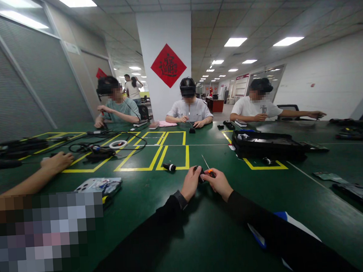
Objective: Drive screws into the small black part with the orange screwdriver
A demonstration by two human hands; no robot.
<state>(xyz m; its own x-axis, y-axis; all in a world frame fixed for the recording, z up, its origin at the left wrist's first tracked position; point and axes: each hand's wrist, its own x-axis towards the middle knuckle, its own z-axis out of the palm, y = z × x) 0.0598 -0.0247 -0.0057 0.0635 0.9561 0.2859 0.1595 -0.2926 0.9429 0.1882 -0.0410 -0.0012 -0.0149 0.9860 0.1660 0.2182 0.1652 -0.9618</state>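
Both my hands are close together over the green table, sleeves black. My left hand [190, 184] is closed around a small black part [199, 174], whose shape is mostly hidden by the fingers. In my right hand [220, 184] is a screwdriver with an orange and black handle [212, 173]; its thin metal shaft [205, 162] points up and away to the left. The fingertips of the two hands meet or nearly meet at the black part. Beyond my left hand, a black cylinder with a white band [169, 167] lies on the table.
A long black housing [268, 144] and another cylinder [268, 161] lie right of centre. Cables [99, 151] and a co-worker's hand [57, 161] are at left, near a parts-filled tray [98, 185]. A blue and white object [281, 217] is partly under my right sleeve. Three people sit opposite.
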